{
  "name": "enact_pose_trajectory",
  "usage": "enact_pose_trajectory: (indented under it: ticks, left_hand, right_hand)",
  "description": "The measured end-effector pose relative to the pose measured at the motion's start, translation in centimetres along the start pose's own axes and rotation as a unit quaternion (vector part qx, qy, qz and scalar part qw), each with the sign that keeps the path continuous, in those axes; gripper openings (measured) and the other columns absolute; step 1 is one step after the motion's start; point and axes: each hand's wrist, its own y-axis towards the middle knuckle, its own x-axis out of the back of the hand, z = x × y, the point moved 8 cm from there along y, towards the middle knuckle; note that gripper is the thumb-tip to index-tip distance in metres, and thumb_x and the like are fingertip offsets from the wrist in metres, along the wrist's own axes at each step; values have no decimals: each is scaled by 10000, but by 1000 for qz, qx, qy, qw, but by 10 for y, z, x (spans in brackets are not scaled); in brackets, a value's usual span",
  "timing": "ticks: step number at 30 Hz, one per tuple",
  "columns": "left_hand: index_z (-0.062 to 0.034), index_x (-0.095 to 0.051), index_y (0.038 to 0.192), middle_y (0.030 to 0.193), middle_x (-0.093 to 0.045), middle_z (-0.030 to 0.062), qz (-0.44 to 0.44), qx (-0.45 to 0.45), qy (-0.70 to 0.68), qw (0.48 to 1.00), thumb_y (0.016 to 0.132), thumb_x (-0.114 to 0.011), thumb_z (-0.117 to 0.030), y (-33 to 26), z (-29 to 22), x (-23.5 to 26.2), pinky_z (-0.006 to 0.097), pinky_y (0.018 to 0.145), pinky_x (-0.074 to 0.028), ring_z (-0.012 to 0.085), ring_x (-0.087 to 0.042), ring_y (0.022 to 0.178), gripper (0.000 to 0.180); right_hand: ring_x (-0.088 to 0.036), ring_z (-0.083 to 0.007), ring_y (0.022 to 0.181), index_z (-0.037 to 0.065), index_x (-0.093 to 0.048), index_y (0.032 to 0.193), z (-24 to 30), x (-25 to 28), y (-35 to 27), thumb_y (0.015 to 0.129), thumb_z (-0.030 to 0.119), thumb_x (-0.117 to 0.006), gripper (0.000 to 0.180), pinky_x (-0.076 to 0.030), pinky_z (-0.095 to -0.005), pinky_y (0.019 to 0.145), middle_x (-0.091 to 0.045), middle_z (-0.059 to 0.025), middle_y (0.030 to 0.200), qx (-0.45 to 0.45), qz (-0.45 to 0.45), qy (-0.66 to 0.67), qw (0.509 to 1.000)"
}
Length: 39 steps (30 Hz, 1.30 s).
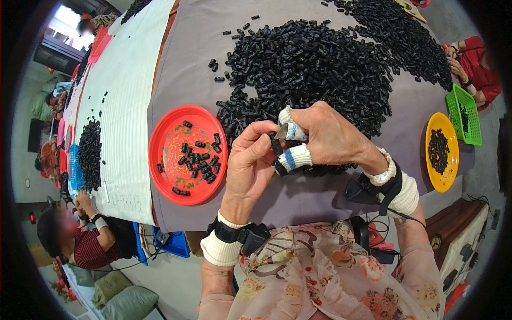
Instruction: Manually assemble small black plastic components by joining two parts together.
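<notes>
My left hand [248, 168] pinches a small black plastic part [275, 143] between thumb and fingertips. Against it, my right hand [333, 133] holds a short metal blade [282, 132] whose grip is wrapped in white material with blue marks. White knitted finger sleeves [296, 158], one with a blue stripe, cover fingers of the right hand. Just beyond both hands spreads a large heap of similar black parts [314, 64]. Left of my left hand sits a red plate [156, 165] with several such parts scattered in it.
To the right stand a yellow plate [451, 173] and a green basket [474, 136], both holding small black pieces. A person in red [477, 69] works at the far right. On the left, another person [96, 240] sits by a white-covered table [125, 117] with a smaller black pile.
</notes>
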Motion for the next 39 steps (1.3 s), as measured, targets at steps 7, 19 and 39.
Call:
enact_pose_trajectory:
  ticks: [7, 19, 39]
  left_hand:
    - [-13, -571, 1016, 940, -608, 66, 0, -10, 10, 1000, 844, -598, -112, -1, -1, 0, 307, 806, -475, 156, -582, 865, 200]
    - [-13, -581, 1019, 964, -616, 72, -6, -2, 13, 1000, 846, -596, -121, 0, 0, 1, 308, 808, -481, 162, -589, 890, 205]
    - [1, -545, 1033, 1060, -579, 130, -15, 7, -14, 1000, 865, -567, -141, 0, 8, 9, 393, 863, -479, 241, -577, 975, 221]
  right_hand:
    - [-497, -181, 465, 2, -548, 729, 4, -1, 2, 602, 316, -796, 420, -391, -297, 452, -522, -80, 558, 0, 13, -40, 999]
    - [-454, -207, 438, -2, -515, 688, 1, -2, 3, 610, 318, -789, 428, -363, -317, 435, -473, -87, 521, -14, 22, -59, 998]
    - [-554, -333, 509, -10, -512, 699, 3, -4, 0, 669, 327, -736, 406, -414, -365, 468, -531, -158, 555, -2, 36, -98, 995]
